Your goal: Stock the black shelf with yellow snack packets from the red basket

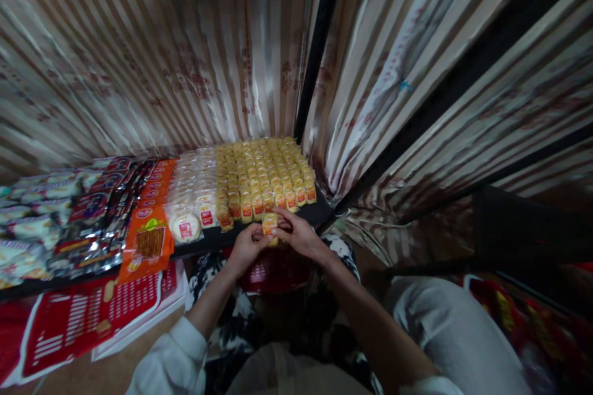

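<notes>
Between both hands, in front of the shelf edge, is a small yellow wrapped snack with a red label. The fingers of my left hand pinch its left side. My right hand grips it from the right and top. Just behind stand tight rows of yellow wrapped snacks on the dark shelf. Left of these rows lie clear packs of round white crackers, beside orange snack bags.
Dark packets and white bags fill the shelf's left part. A red basket sits below my hands. Black posts and striped sheeting stand behind. Someone's light-trousered knee is at right.
</notes>
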The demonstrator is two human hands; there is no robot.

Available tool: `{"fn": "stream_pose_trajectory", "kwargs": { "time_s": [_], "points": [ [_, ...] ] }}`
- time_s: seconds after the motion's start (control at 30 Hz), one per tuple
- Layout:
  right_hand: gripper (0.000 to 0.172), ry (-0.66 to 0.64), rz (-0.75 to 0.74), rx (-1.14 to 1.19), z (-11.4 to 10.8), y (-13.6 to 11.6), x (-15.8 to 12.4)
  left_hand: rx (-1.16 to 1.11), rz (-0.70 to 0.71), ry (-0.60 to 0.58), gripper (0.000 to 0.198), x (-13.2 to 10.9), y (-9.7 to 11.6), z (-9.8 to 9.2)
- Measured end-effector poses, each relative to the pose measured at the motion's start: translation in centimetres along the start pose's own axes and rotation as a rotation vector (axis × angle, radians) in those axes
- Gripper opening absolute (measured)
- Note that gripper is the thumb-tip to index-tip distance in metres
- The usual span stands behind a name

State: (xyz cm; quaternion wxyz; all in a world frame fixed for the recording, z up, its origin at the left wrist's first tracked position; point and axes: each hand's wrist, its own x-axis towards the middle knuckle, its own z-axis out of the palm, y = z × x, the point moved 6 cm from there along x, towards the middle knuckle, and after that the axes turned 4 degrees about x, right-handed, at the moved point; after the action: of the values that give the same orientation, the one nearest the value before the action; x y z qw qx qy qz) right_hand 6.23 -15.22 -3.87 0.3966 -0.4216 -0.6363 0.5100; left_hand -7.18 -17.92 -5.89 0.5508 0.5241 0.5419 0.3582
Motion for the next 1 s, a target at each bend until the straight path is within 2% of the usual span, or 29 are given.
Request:
{"fn": "stream_pose_trajectory", "kwargs": {
  "time_s": [0.17,0.27,0.37,0.43,0.5,0.57,0.63,0.73,0.83,1.0],
  "points": [
    [0.040,0.043,0.031,0.042,-0.7,-0.5,0.4,0.079,0.032,0.025,0.035,1.4,2.8,-0.7],
    [0.034,0.018,0.002,0.031,-1.1,-1.6,0.5,0.218,0.124,0.048,0.045,2.6,4.6,-0.8],
    [0.034,0.055,-0.067,-0.009,-2.5,-2.6,0.6,0.297,0.215,-0.011,0.038,4.3,5.9,-0.2],
    [0.036,0.167,-0.112,-0.071,-4.4,-2.7,1.1,0.307,0.236,0.007,0.036,6.0,6.6,-0.2],
    [0.039,0.354,-0.139,-0.151,-7.0,-2.3,1.7,0.334,0.240,0.109,0.038,8.0,7.5,-0.7],
    [0.042,0.535,-0.123,-0.219,-9.7,-1.3,2.7,0.376,0.242,0.202,0.040,9.9,8.9,-1.2],
    [0.047,0.633,-0.063,-0.244,-11.8,0.3,4.0,0.393,0.254,0.239,0.037,11.8,10.5,-1.2],
    [0.053,0.656,0.035,-0.203,-13.5,2.9,6.1,0.402,0.221,0.254,0.033,14.5,12.6,-0.6],
    [0.058,0.646,0.093,-0.138,-14.0,4.5,7.5,0.422,0.199,0.259,0.032,16.7,14.3,0.7],
    [0.058,0.585,0.124,-0.051,-13.5,5.1,8.8,0.478,0.289,0.266,0.042,20.1,16.7,3.2]
  ]
}}
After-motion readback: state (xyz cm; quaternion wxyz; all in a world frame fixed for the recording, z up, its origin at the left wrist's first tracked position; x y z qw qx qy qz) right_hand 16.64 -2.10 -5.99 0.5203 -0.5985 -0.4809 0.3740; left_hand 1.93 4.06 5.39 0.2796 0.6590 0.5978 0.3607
